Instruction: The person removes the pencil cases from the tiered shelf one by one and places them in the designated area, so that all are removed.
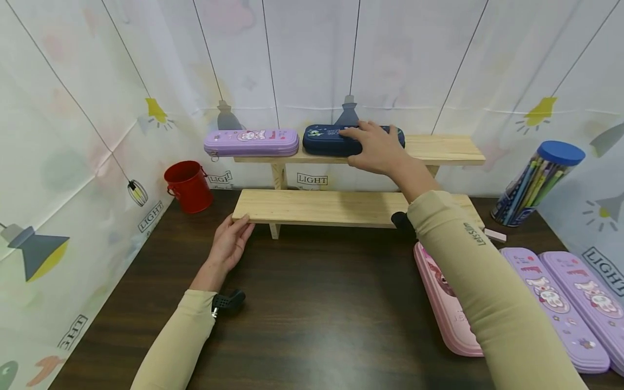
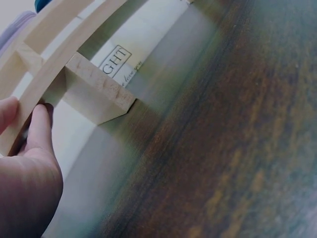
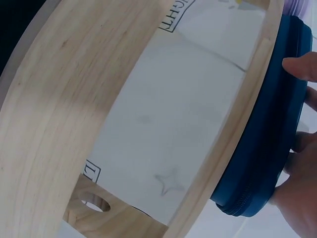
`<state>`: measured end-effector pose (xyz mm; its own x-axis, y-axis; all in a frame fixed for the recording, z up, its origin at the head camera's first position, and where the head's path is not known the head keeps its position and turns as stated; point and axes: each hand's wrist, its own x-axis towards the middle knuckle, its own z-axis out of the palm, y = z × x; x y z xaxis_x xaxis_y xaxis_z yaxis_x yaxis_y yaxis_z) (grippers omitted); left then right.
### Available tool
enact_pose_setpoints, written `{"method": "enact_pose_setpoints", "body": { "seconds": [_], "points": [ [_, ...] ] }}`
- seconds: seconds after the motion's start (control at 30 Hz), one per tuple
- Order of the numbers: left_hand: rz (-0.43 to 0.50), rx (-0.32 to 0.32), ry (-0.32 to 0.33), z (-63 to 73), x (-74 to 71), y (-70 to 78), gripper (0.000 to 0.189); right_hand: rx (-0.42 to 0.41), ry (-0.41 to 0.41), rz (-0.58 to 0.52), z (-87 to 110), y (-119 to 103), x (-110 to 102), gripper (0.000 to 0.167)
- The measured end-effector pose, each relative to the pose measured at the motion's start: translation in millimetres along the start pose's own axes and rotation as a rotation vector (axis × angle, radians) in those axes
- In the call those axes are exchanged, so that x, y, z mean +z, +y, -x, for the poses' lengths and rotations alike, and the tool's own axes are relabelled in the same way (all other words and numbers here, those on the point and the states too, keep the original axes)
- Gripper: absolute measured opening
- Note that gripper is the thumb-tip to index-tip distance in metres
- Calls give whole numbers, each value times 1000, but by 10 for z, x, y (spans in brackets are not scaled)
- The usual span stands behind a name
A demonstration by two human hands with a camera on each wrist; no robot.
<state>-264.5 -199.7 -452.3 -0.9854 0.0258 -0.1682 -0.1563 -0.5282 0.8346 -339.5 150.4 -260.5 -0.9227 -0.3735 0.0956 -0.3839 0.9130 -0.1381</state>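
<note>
A two-tier wooden shelf stands on the dark table. My left hand pinches the front left corner of its lower board, with fingers above and below the edge in the left wrist view. On the upper tier lies a navy pencil case, its zipped side facing forward. My right hand reaches over this case and grips it, a digit against its front side and the other fingers over the top. Left of it, a purple pencil case overhangs the left end of the upper board.
A red bucket stands left of the shelf. To the right is a clear tub of pens with a blue lid, near a small pale block. A pink pencil case and two purple ones lie at the front right.
</note>
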Motion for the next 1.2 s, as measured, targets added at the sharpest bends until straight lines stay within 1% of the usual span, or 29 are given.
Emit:
{"method": "enact_pose_setpoints", "body": {
  "seconds": [0.1,0.27,0.43,0.57,0.87,1.03,1.2],
  "points": [
    [-3,0,1,-2,7,-7,56,23,5,8,33,-2,-5,67],
    [-10,-6,11,3,1,-6,58,27,26,49,94,-19,-19,63],
    [-8,-8,8,13,-9,3,60,23,46,12,146,-32,-35,57],
    [-4,-8,3,11,-9,-4,60,28,48,-19,185,-24,-44,57],
    [20,20,-39,11,0,-50,60,72,41,-13,303,26,-44,59],
    [13,30,-35,20,-9,-48,60,78,106,-56,390,6,12,59],
    [13,33,-45,19,-18,-25,62,104,182,-99,481,-9,86,57]
  ]
}}
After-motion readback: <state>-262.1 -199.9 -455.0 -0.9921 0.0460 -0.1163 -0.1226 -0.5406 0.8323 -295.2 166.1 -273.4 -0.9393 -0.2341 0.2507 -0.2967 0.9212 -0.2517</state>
